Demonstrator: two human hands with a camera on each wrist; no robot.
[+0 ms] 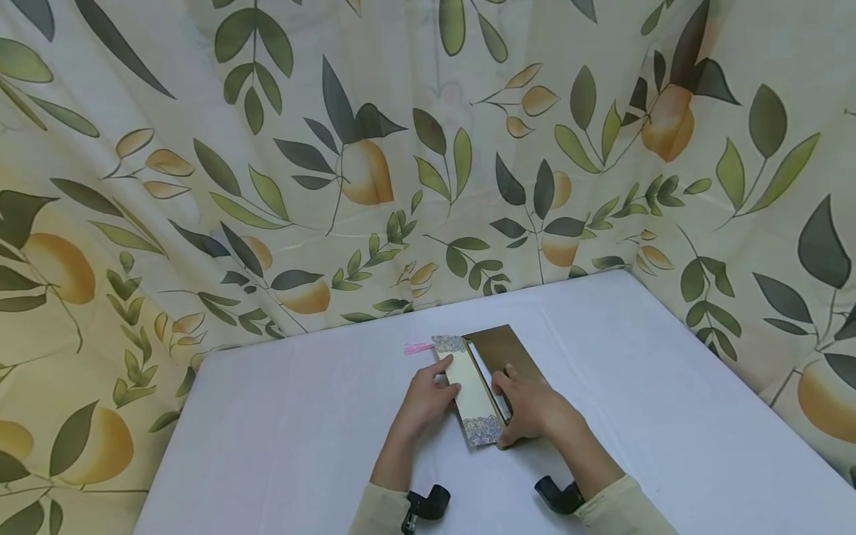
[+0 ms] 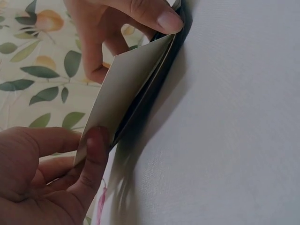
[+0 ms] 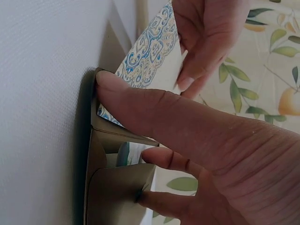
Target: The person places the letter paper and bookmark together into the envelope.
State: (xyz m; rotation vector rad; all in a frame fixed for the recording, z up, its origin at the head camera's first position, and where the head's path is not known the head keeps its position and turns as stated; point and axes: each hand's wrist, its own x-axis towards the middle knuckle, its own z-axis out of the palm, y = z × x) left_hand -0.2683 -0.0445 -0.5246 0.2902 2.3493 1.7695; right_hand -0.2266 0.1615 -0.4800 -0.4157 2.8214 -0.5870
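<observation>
A long cream bookmark with blue-patterned ends lies over the left half of a spread brown folding wallet. From its far end hangs a pink tassel. My left hand pinches the bookmark's left edge between thumb and fingers; the left wrist view shows this edge of the bookmark lifted off the dark interior. With my right hand I grip the wallet: the thumb presses its near edge at the bookmark's patterned corner, and the fingers reach into the fold by a pocket.
Both hands work above a white-covered table. A leaf-and-fruit patterned curtain hangs along its back and sides. Inside the wallet, a white and green piece shows partly. Black wrist cameras sit at both sleeves.
</observation>
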